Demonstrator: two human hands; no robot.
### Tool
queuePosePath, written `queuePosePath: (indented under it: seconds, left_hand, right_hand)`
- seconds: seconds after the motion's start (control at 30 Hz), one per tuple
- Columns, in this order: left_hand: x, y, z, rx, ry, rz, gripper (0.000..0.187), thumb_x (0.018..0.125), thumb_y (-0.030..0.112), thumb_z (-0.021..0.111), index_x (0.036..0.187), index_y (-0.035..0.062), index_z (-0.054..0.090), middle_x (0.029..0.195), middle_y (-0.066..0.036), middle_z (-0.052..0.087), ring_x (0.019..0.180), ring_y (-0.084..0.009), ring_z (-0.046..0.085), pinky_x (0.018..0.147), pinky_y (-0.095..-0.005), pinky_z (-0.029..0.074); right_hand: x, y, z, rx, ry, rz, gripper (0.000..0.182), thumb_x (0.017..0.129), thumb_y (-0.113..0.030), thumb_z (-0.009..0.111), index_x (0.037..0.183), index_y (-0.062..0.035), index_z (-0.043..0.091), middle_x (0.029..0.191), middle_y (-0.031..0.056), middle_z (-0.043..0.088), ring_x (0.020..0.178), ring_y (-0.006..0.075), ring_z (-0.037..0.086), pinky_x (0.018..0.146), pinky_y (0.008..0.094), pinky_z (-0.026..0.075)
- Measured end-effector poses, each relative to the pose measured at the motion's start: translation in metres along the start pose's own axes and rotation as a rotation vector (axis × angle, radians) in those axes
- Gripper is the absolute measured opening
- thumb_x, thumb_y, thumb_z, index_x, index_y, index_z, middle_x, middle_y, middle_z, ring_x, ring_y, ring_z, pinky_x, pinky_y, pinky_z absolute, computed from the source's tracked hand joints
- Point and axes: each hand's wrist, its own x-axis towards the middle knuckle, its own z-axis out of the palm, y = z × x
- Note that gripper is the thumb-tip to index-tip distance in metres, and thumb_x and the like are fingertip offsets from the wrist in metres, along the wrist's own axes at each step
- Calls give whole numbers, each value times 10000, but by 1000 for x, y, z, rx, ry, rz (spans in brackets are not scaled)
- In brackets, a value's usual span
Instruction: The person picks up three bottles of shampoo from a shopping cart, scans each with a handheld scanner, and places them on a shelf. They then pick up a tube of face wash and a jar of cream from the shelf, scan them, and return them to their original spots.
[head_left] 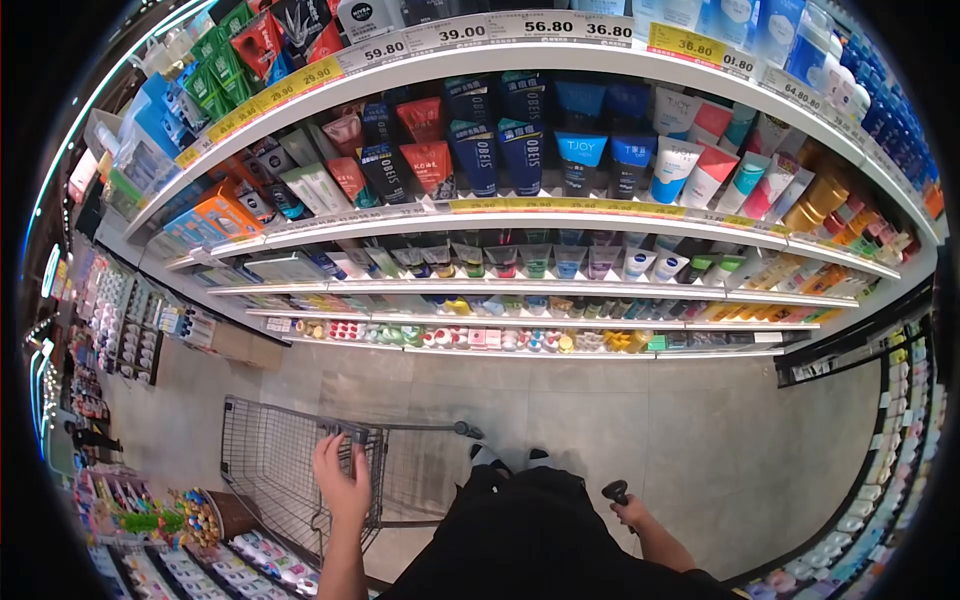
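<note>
My left hand (pixel 342 480) is over the near end of a wire shopping cart (pixel 270 445), with fingers apart beside the cart's grey handle part (pixel 345 430). Whether the fingertips touch it cannot be made out. On the right, at hip height, my right hand (pixel 630 513) is closed around a dark object with a rounded head (pixel 616 491). Ahead, a curved-looking shelf (pixel 530 208) carries upright tubes, among them dark blue ones (pixel 481 160), a red one (pixel 429 170) and a blue one (pixel 580 160).
Lower shelves (pixel 540 287) hold more tubes and small packs. Price labels (pixel 545 27) run along the top shelf edge. Grey floor (pixel 700 430) lies below. Another stocked shelf (pixel 890 450) curves along the right, a cardboard box (pixel 235 340) stands left, and a person (pixel 95 438) is at far left.
</note>
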Motion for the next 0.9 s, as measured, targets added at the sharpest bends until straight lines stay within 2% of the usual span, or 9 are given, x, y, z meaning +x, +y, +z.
queuePosePath:
  seconds: [0.17, 0.23, 0.27, 0.37, 0.4, 0.57, 0.73, 0.8, 0.9]
  left_hand:
    - [-70, -48, 16, 169, -62, -124, 532, 811, 189, 695, 1277, 4, 515, 1291, -228, 530, 1195, -430, 496, 995, -487, 402]
    - [-58, -23, 5, -65, -188, -323, 561, 829, 248, 689, 1304, 16, 503, 1266, -237, 559, 1163, -416, 538, 969, -457, 435]
    - [-57, -21, 3, -8, -284, -458, 535, 844, 284, 676, 1295, 44, 517, 1169, -222, 613, 1058, -393, 600, 908, -432, 473]
    - [-63, -28, 5, 19, -328, -519, 494, 861, 316, 658, 1284, 91, 536, 1060, -197, 658, 947, -384, 638, 831, -449, 494]
    - [-66, -29, 6, 18, -319, -525, 494, 861, 316, 658, 1284, 91, 536, 1060, -197, 659, 947, -384, 638, 831, -449, 494]
    - [-81, -32, 3, 35, -320, -581, 416, 897, 348, 616, 1246, 129, 557, 906, -178, 685, 808, -382, 658, 737, -469, 504]
    - [-89, -19, -3, 52, -293, -483, 379, 908, 338, 603, 1223, 130, 564, 934, -191, 682, 843, -402, 653, 740, -488, 500]
    - [-90, -13, -6, 85, -293, -464, 350, 910, 320, 597, 1210, 141, 569, 931, -193, 681, 851, -406, 654, 743, -494, 500]
    - [-90, -11, -7, 17, -282, -469, 335, 909, 309, 592, 1200, 143, 575, 930, -192, 682, 847, -406, 655, 745, -492, 500]
  right_hand:
    - [1, -23, -19, -76, 5, -47, 527, 839, -345, 676, 1189, 27, 549, 812, 145, 646, 659, 245, 652, 589, 387, 533]
    - [4, -30, -22, -69, -25, -63, 519, 847, -316, 684, 1190, 43, 535, 845, 130, 647, 704, 209, 647, 638, 358, 540]
    - [7, -32, -22, -87, -20, -62, 522, 843, -322, 684, 1184, 45, 538, 843, 130, 651, 703, 210, 649, 635, 363, 540]
    - [12, -37, -23, -114, -20, -89, 550, 832, -358, 677, 1198, 32, 547, 831, 153, 657, 663, 248, 657, 589, 391, 535]
    - [10, -40, -23, -118, -30, -106, 576, 826, -388, 670, 1218, 17, 552, 821, 175, 660, 624, 285, 664, 545, 415, 531]
    - [4, -43, -21, -141, -55, -97, 579, 826, -383, 671, 1226, 16, 545, 819, 168, 660, 635, 281, 666, 531, 410, 529]
    - [10, -31, -14, -136, -27, -122, 583, 825, -381, 673, 1228, 18, 537, 802, 161, 659, 627, 272, 662, 507, 404, 519]
    - [-4, -42, -16, -127, -45, -73, 511, 847, -324, 678, 1161, 57, 545, 843, 133, 654, 686, 212, 654, 619, 358, 532]
    - [-30, -64, -17, -143, -54, -23, 522, 851, -331, 676, 1167, 61, 538, 859, 135, 654, 697, 210, 653, 629, 352, 536]
